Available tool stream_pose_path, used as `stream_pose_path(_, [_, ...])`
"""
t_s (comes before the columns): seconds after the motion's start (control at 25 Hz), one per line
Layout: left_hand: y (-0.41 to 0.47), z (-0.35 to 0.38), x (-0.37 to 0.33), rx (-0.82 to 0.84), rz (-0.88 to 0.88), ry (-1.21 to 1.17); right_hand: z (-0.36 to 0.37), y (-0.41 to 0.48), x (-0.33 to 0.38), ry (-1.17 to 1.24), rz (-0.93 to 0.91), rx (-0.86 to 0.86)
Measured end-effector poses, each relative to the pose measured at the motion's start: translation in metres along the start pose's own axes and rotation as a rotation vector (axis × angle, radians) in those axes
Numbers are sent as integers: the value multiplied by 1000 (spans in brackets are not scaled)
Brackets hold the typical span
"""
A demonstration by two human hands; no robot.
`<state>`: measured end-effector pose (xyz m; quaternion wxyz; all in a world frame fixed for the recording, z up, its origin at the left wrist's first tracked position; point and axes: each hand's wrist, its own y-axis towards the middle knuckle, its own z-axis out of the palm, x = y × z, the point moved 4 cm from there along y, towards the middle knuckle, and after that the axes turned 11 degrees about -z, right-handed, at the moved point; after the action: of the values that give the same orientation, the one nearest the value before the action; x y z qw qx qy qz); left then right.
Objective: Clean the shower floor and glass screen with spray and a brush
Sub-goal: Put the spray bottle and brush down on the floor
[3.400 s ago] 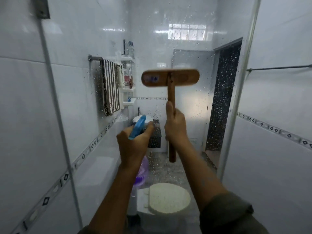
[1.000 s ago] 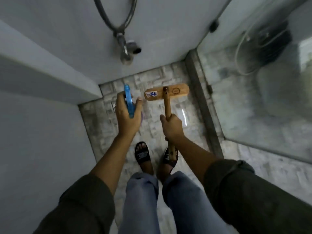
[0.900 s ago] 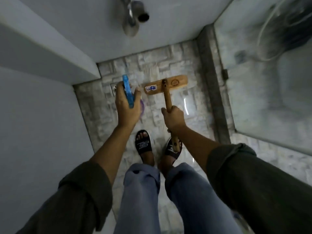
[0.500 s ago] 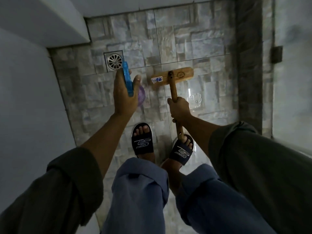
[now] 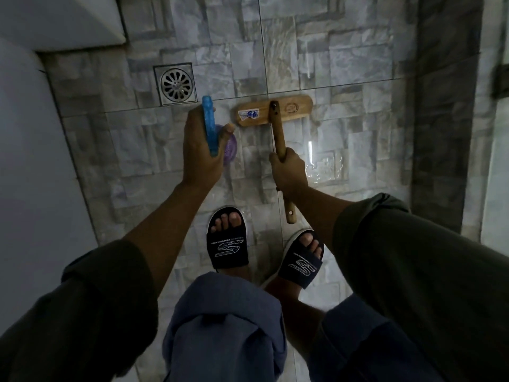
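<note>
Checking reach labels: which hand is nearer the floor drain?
Left. The left hand, gripping the spray bottle, sits just below and right of the floor drain. The right hand, on the brush handle, is farther right and lower.

blue-topped, seemingly purple spray bottle [image 5: 210, 125]; tan brush [image 5: 275, 110]; grey stone-patterned floor [image 5: 344, 51]

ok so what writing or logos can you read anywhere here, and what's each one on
"S": large stylised logo on the strap of the left slide sandal.
"S": the same logo on the right slide sandal.
Small line of lettering above each S logo: too small to read reliably.
Blue and white sticker on the wooden brush head: torn and blurred, unreadable.
Round stamp on the brush head: too faint to read.
</note>
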<state>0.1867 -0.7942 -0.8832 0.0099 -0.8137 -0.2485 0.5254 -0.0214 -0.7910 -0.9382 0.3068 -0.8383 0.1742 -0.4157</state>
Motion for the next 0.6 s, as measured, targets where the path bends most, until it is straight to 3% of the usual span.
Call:
stream_pose_path(0.36, [-15,7,17,85,47,102,13,7,-18,-345,13,104])
stream_pose_path(0.6, [-34,0,31,137,-70,165,22,8,-14,-321,44,122])
